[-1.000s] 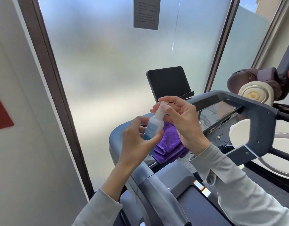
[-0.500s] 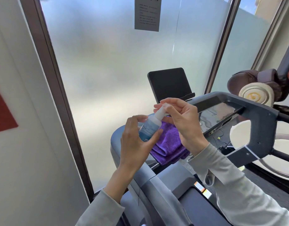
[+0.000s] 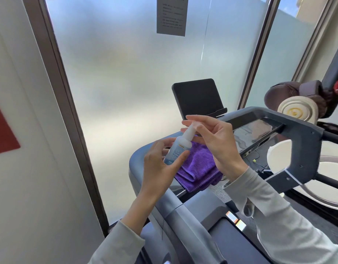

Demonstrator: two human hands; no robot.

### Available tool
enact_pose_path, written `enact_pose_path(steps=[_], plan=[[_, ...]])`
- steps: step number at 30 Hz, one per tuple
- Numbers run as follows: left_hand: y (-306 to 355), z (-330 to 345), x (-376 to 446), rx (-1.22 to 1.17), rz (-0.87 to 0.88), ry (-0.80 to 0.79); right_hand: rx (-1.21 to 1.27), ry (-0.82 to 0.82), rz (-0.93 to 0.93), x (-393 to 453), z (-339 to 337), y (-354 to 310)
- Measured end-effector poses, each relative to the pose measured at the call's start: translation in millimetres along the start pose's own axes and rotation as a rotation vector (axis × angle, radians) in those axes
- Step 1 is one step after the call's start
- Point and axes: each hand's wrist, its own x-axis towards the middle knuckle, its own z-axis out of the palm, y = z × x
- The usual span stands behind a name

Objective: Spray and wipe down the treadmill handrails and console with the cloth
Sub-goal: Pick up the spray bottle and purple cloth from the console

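Note:
My left hand (image 3: 160, 164) grips the body of a small clear spray bottle (image 3: 178, 147) with a blue label, tilted up to the right. My right hand (image 3: 212, 140) has its thumb and fingers pinched on the bottle's white cap at the top. Just behind and below the bottle, a folded purple cloth (image 3: 198, 168) lies on the treadmill console. The grey left handrail (image 3: 183, 221) runs down toward me. The right handrail frame (image 3: 301, 141) curves around the glossy console screen (image 3: 254, 132).
A dark tablet stand (image 3: 196, 98) rises at the back of the console. Frosted glass with a paper notice (image 3: 172, 16) stands ahead, and a white wall is close on the left. A brown padded machine (image 3: 297, 96) and a white round base (image 3: 326, 180) stand to the right.
The bottle has tipped a little more to the right and my left-hand fingers have loosened slightly around it. My right hand stays pinched on the cap.

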Motion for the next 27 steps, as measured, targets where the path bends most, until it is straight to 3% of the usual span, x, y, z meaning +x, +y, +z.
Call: enact_pose_path(steps=[5,10,15,20,27], plan=[[5,-4,4,-0.186,-0.089,-0.098,0.032,-0.096,-0.070,-4,-1,2],[6,0,3,-0.243,-0.117,-0.081,0.053,-0.152,-0.101,-7,3,10],[12,-1,6,-0.239,-0.101,-0.094,0.088,-0.387,-0.025,-10,-1,21],[12,-9,12,-0.257,-0.161,-0.139,0.011,-0.517,-0.030,-11,-10,20],[14,-6,20,-0.168,-0.125,-0.186,-0.124,-0.448,-0.050,-8,-8,22]])
